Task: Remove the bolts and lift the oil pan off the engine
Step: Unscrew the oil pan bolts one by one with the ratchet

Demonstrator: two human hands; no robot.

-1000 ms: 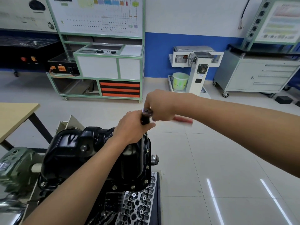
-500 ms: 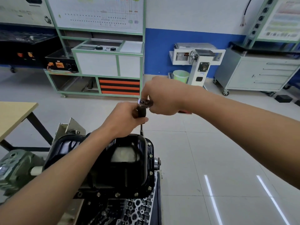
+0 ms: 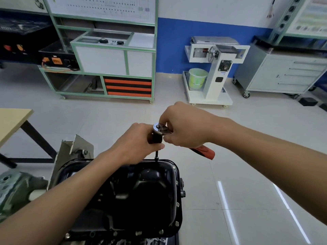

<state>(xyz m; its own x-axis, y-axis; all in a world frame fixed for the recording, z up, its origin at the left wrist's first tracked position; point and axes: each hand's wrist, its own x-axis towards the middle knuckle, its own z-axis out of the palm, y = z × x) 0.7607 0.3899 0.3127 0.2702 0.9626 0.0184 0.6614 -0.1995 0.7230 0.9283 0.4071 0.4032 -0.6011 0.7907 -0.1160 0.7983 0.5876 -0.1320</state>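
The glossy black oil pan (image 3: 145,195) sits bottom-up on the engine, low in the middle of the head view, with several bolts (image 3: 176,223) along its right and near flange. A ratchet (image 3: 203,150) with a red and black handle stands on a thin extension (image 3: 156,156) at the pan's far rim. My left hand (image 3: 134,144) is wrapped around the black socket body below the ratchet head. My right hand (image 3: 184,126) pinches the chrome ratchet head from above; its handle sticks out to the right under my wrist.
The engine stand's grey bracket (image 3: 74,149) rises behind the pan on the left. A wooden table (image 3: 12,121) is at the left. On the far floor stand a green-framed training bench (image 3: 113,55), a white machine stand (image 3: 212,73) and a grey drawer cabinet (image 3: 283,71).
The view has tilted down and closer over the pan. Both hands stay on the ratchet head, and the red handle has swung from behind my right hand out to the right.
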